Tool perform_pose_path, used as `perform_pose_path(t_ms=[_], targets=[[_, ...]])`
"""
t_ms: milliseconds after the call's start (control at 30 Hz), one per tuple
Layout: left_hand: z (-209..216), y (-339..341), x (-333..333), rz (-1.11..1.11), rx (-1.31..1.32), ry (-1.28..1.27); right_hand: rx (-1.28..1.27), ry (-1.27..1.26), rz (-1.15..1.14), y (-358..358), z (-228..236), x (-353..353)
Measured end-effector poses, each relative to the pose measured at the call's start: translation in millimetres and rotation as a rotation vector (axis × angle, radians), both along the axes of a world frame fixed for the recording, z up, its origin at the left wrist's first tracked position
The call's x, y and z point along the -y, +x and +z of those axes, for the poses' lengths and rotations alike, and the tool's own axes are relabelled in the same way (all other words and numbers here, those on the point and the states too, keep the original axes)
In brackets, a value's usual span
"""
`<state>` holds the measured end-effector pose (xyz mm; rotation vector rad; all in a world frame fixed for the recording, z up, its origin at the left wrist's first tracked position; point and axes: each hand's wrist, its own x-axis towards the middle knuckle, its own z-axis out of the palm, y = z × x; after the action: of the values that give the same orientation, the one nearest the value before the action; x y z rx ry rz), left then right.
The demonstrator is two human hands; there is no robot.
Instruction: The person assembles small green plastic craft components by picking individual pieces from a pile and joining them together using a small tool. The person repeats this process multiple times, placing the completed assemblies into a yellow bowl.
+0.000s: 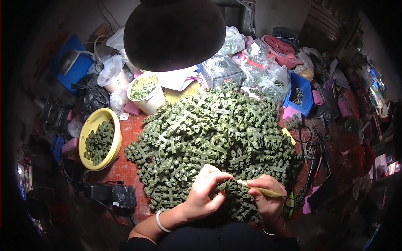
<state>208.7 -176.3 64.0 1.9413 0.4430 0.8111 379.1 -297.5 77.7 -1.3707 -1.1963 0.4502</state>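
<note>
My right hand (268, 196) is closed round a pen-shaped tool (270, 192) with a yellowish grip and a pale front end that points left. A dark cord runs by its back end. Just left of the tool's tip, my left hand (206, 190) is pinched, thumb against fingers; whatever small thing sits at its fingertips is too small to name. Both hands are over the near side of a large heap of small green branched pieces (213, 125), many with ring-like ends. A bracelet circles each wrist.
The heap covers much of a red tabletop (134, 125). At left stand a yellow basin (117, 144) of green pieces, a white bucket (153, 102) and a black box-shaped device (123, 196). A dark lamp head (173, 33) hangs above. Blue bin (307, 98) and hand tools (314, 159) lie right.
</note>
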Motion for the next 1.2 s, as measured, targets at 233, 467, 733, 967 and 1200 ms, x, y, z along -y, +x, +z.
perform_pose_path(t_ms=[233,467,733,967,1200], targets=[[-4.8,0.2,-2.9,-0.101,0.027,-0.235,0.071,0.004,-0.037,0.4,-0.9,1.0],[11.1,-3.9,-4.1,-0.207,0.076,-1.182,-0.05,0.134,-0.109,-5.3,-13.2,6.1],[17.3,-2.1,-7.6,-0.202,0.08,-1.293,-0.055,0.066,0.007,-5.1,-10.1,10.9],[13.1,-3.5,-5.7,-0.243,0.069,-1.111,0.098,0.181,-0.031,-2.8,-9.4,-1.7],[13.6,-5.0,-7.9,-0.243,0.041,-1.198,-0.109,0.099,0.035,3.6,-11.6,1.5]])
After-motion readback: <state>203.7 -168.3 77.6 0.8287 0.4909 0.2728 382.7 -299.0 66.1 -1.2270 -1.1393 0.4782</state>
